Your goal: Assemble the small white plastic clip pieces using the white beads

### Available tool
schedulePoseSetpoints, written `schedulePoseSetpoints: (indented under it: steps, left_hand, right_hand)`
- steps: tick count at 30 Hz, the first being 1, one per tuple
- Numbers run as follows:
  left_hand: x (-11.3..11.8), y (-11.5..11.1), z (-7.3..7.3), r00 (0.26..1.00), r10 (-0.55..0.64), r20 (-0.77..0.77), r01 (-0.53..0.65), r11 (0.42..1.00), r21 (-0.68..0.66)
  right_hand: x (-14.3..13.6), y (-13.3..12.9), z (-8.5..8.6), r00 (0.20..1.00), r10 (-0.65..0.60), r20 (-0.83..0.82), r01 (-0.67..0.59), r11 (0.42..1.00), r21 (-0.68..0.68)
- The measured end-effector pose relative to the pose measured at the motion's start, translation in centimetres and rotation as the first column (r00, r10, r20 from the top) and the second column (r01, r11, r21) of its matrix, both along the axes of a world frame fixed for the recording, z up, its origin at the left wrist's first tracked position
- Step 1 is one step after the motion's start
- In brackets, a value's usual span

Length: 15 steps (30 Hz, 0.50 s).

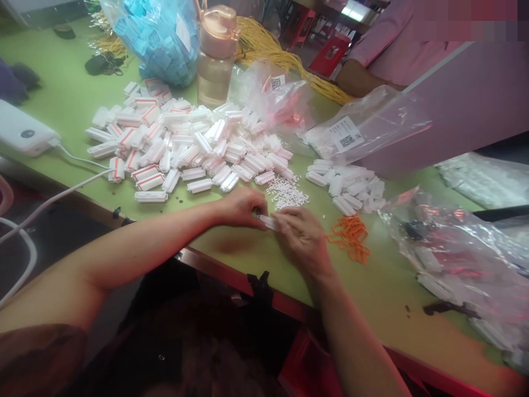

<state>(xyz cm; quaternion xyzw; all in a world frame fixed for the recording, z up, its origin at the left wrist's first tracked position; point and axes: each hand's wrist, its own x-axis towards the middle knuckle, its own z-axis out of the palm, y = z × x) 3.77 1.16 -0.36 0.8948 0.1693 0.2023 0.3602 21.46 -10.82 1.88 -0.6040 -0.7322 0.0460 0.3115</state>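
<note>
Between my two hands is a small white plastic connector housing (268, 221), held level just above the green table. My left hand (243, 207) is closed on its left end, fingertips curled round it. From the other side my right hand (303, 237) pinches the right end and covers much of it. Just beyond the hands lies a heap of tiny white pins (288, 192). A large pile of white plastic housings (185, 138), some with orange strips, spreads behind and to the left. To the right sit orange clip-like pieces (351, 237) and plain white pieces (351, 187).
A bag of blue parts (161, 44) and a drink bottle (215, 60) stand at the back. Yellow cords (268, 41) lie behind. Clear plastic bags (463, 259) cover the right side. A white power bank (27, 129) with a cable is at left. Another person's arm (363, 77) shows beyond.
</note>
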Motion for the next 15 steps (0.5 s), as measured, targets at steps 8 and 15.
schedulePoseSetpoints:
  steps: [8,15]
  left_hand:
    - [-0.2,0.0,0.3,1.000,-0.026,-0.009,0.026,1.000,0.002]
    - [-0.2,0.0,0.2,1.000,-0.018,-0.018,0.017,1.000,-0.005]
  right_hand:
    - [1.8,0.4,-0.8,0.958,-0.283,0.042,0.286,0.948,-0.140]
    - [1.1,0.8,-0.7,0.961,-0.257,0.102,0.272,0.945,-0.180]
